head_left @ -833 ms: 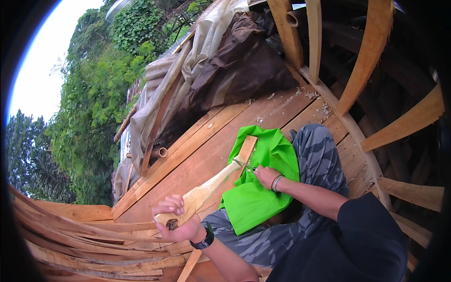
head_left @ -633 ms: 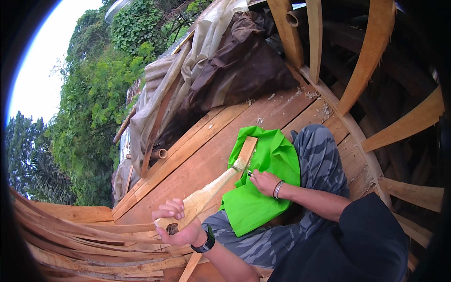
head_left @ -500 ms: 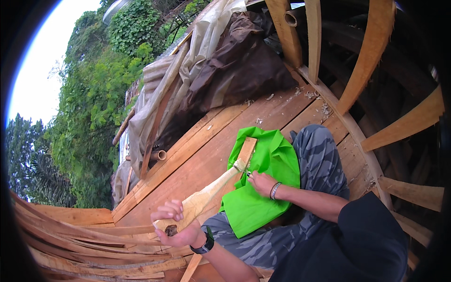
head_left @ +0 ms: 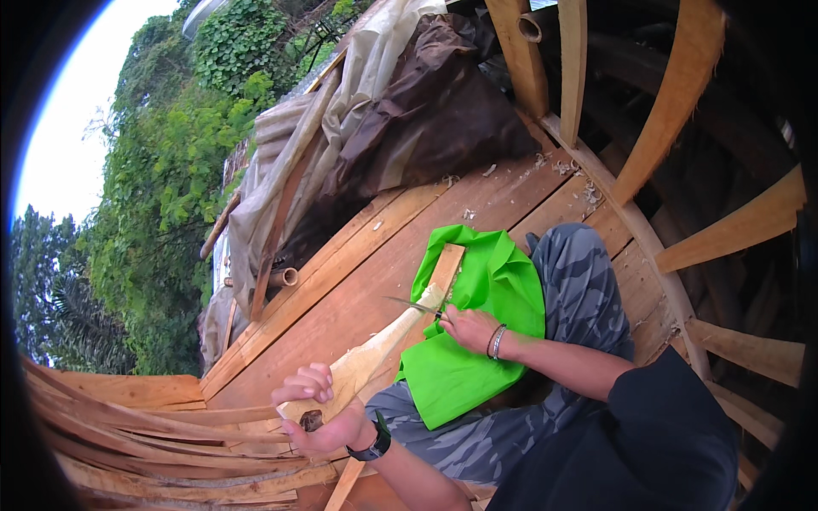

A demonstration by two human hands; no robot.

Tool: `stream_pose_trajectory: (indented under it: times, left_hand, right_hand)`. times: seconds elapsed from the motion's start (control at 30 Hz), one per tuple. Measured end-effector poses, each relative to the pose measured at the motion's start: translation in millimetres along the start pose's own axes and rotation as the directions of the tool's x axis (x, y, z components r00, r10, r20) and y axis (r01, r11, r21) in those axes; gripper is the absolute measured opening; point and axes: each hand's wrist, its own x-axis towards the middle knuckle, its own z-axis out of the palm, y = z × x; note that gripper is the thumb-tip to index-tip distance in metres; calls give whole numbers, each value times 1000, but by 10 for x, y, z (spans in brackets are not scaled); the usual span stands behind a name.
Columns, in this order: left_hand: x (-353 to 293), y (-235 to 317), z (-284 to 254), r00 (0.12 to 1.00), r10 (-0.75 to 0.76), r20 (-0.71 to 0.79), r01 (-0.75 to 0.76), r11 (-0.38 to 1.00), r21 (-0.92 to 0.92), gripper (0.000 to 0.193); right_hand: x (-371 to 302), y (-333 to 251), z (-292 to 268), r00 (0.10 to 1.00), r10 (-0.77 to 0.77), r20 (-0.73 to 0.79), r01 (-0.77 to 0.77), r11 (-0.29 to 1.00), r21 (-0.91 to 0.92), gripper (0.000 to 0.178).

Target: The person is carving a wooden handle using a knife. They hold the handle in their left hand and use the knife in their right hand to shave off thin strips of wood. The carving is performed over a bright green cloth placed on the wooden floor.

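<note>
My left hand [head_left: 319, 409] is wrapped round the wide end of a long, pale, partly carved piece of wood [head_left: 375, 347], where a dark knot-like hollow shows. The wood slants up to the right, narrows to a neck, and ends in a darker flat part lying over a bright green cloth [head_left: 477, 375] on my lap. A knife [head_left: 414, 305] is in my closed right hand [head_left: 470, 330]. Its thin blade points left across the narrow neck; whether it touches the wood I cannot tell. The fingers hide most of the knife's handle.
Wood shavings [head_left: 588, 194] are scattered on the plank floor [head_left: 366, 255]. Curved wooden ribs [head_left: 673, 102] rise on the right. Long wood strips [head_left: 162, 460] lie at lower left. A brown and grey tarp [head_left: 426, 119] covers something at the far side, near a bamboo tube [head_left: 284, 278].
The knife blade has come into plain view, now reaching left across the neck. A pale curl at the neck no longer shows. My left hand keeps nearly the same place and grip.
</note>
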Motion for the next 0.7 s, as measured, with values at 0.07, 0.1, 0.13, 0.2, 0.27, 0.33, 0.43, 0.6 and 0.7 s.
stream_pose_trajectory:
  times: [0.07,0.1,0.13,0.2,0.27,0.33,0.43,0.6,0.7]
  left_hand:
    - [-14,-17,102,1000,0,28,1,1000,-20,39]
    - [-10,-13,19,999,6,32,-5,1000,-20,40]
    - [-16,-9,-41,1000,13,24,-12,1000,-17,40]
    - [-36,0,-93,1000,14,8,-14,1000,-14,40]
    - [-27,-16,-73,1000,9,8,-9,1000,-14,40]
    - [-23,-42,109,999,-4,35,5,999,-34,40]
    - [-21,-19,26,995,23,94,-21,1000,-23,40]
    - [-39,-51,-12,1000,15,25,-14,1000,-21,41]
    - [-43,-32,92,997,23,76,-21,1000,-22,40]
  right_hand:
    - [59,438,183,983,186,-10,-186,982,-24,35]
    - [35,234,172,986,167,-3,-167,986,-14,36]
    - [-5,14,84,989,144,14,-144,989,-14,37]
    - [-116,-297,-104,997,19,79,-20,1000,14,37]
    - [-170,-390,-151,992,-42,116,39,999,22,37]
    - [-26,397,145,991,124,40,-122,991,-45,37]
    - [21,210,68,992,124,17,-123,992,-39,37]
    - [-160,-247,-168,997,-68,41,70,997,-38,35]
    - [-41,317,118,995,64,-75,-69,995,-71,33]
